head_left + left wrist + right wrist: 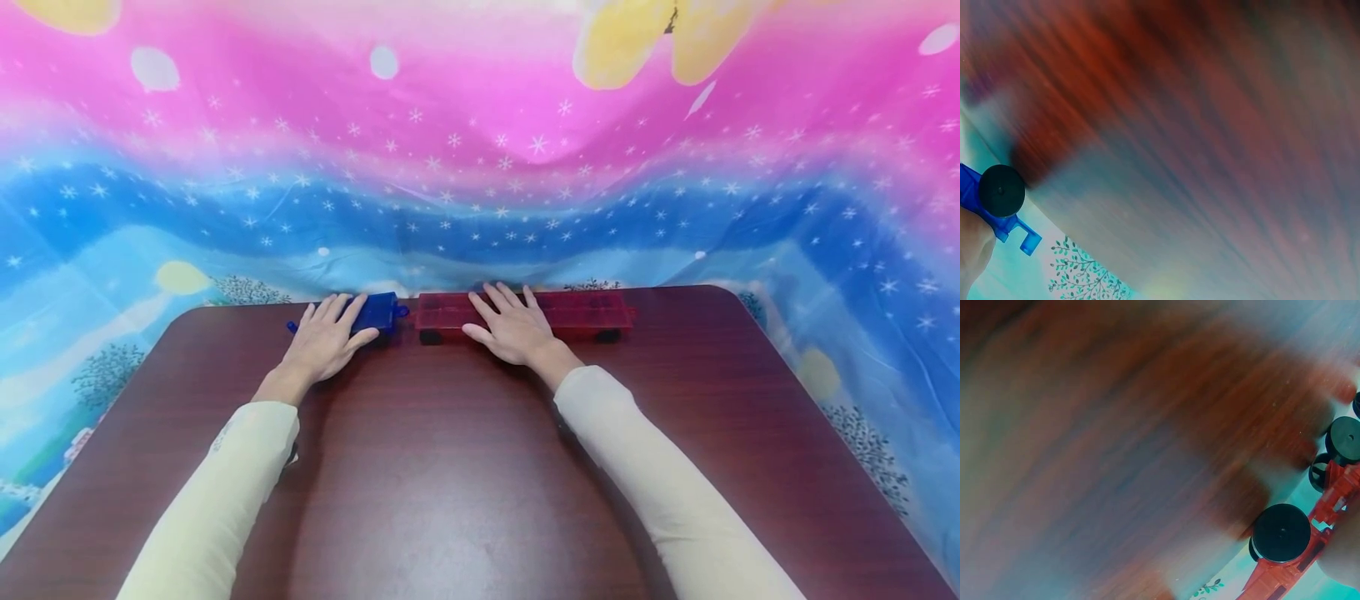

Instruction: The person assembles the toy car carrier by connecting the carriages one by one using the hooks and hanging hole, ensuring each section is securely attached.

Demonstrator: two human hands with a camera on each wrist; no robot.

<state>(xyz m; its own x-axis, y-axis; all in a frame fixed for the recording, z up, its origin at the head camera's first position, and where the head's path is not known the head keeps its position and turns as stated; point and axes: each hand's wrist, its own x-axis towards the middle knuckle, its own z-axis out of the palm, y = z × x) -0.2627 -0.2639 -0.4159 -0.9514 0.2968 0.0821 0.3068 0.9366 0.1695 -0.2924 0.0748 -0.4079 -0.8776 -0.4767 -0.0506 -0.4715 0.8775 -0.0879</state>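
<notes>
At the table's far edge stands a blue translucent toy wagon (381,315) on wheels. My left hand (322,337) rests over it, fingers straight and spread. To its right lies a long red translucent toy wagon body (588,310); whether it is one wagon or two I cannot tell. Across its left part rests my right hand (513,329), palm down, fingers spread. Blue and red ends nearly meet; I cannot tell if they are coupled. The left wrist view shows a black wheel (1001,190) and a blue hook (1030,242). Black wheels (1282,532) show under the red body in the right wrist view.
The dark brown wooden table (420,467) has rounded far corners. Right behind it hangs a pink and blue patterned cloth (480,200), which also runs along both sides. Both wagons stand close to that cloth.
</notes>
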